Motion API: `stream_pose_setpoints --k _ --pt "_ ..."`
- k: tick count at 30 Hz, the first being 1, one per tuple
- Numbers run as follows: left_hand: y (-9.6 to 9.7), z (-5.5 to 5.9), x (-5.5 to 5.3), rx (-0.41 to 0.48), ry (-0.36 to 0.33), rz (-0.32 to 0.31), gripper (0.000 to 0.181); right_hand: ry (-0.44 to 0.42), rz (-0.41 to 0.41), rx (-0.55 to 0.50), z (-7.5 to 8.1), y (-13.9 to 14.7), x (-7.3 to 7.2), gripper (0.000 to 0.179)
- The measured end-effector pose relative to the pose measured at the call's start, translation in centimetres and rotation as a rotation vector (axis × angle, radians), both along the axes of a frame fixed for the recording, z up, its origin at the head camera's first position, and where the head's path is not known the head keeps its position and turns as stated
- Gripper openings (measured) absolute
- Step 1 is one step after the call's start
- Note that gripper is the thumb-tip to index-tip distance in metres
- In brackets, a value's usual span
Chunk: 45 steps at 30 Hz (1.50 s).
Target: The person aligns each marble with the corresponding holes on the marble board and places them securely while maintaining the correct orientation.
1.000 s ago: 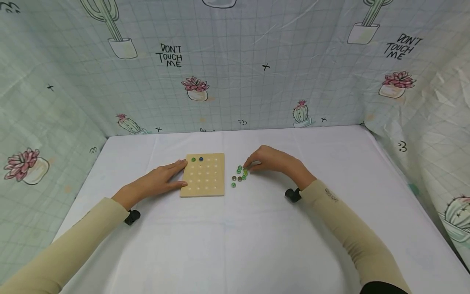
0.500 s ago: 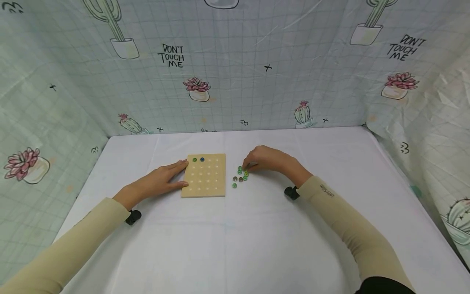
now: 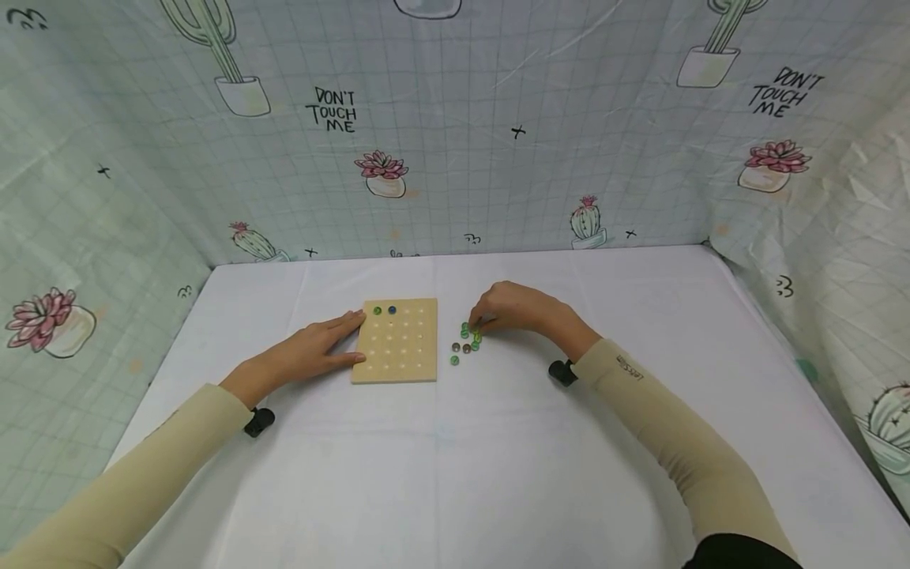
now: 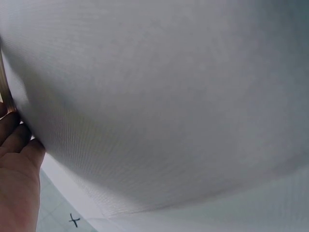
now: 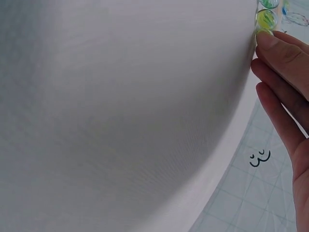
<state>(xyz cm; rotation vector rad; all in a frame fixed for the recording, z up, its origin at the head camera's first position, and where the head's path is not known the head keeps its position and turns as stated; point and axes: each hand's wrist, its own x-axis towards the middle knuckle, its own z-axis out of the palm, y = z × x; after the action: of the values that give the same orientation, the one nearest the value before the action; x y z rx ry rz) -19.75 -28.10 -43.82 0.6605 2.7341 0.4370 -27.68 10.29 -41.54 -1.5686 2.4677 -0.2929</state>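
Observation:
A square wooden board (image 3: pixel 396 348) with rows of small hollows lies left of the middle. One green marble (image 3: pixel 377 310) and one blue marble (image 3: pixel 392 310) sit in its far row. My left hand (image 3: pixel 313 350) rests against the board's left edge, thumb and fingers spread along it. To the right of the board, my right hand (image 3: pixel 522 307) reaches into a loose group of marbles. Its thumb and finger pinch a yellow-green marble (image 5: pixel 264 33), mostly covered by the fingertips. Another yellow-green marble (image 5: pixel 267 20) lies just past them.
Several loose marbles, green ones such as the nearest marble (image 3: pixel 454 360) and two brownish ones such as the left brown marble (image 3: pixel 456 347), lie between board and right hand. A white cloth (image 3: pixel 441 466) covers the table. A printed curtain (image 3: pixel 455 174) stands behind and at both sides.
My right hand's fingers have drawn in slightly around the marble at the far right of the group. The left hand stays at the board's edge, and the board's marbles have not moved.

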Motion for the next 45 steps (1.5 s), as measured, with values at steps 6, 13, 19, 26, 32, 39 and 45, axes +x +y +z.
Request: stream_pose_setpoints --k 6,13,19,26,32,39,45 --pt "0.0 -0.1 0.1 0.001 0.007 -0.004 0.092 0.024 -0.009 -0.006 0.1 0.0 0.2 0.016" --pt "-0.2 0.0 0.2 0.015 0.014 -0.013 0.092 0.043 -0.019 -0.011 0.7 0.1 0.4 0.018" --pt "-0.2 0.0 0.1 0.007 0.011 -0.009 0.092 0.054 -0.028 -0.025 1.0 0.1 0.4 0.018" --pt "-0.3 -0.1 0.0 0.015 0.013 -0.013 0.091 0.053 -0.039 -0.035 1.2 -0.1 0.3 0.018" --pt "-0.3 -0.1 -0.1 0.009 0.006 -0.006 0.093 0.058 -0.033 -0.039 1.4 -0.4 0.3 0.018" --pt "-0.2 -0.1 -0.2 -0.002 0.001 -0.004 0.095 0.034 -0.048 -0.048 1.6 -0.5 0.3 0.018" --pt "-0.2 -0.2 -0.3 -0.008 0.004 -0.01 0.095 0.027 -0.057 -0.064 1.7 -0.7 0.2 0.019"
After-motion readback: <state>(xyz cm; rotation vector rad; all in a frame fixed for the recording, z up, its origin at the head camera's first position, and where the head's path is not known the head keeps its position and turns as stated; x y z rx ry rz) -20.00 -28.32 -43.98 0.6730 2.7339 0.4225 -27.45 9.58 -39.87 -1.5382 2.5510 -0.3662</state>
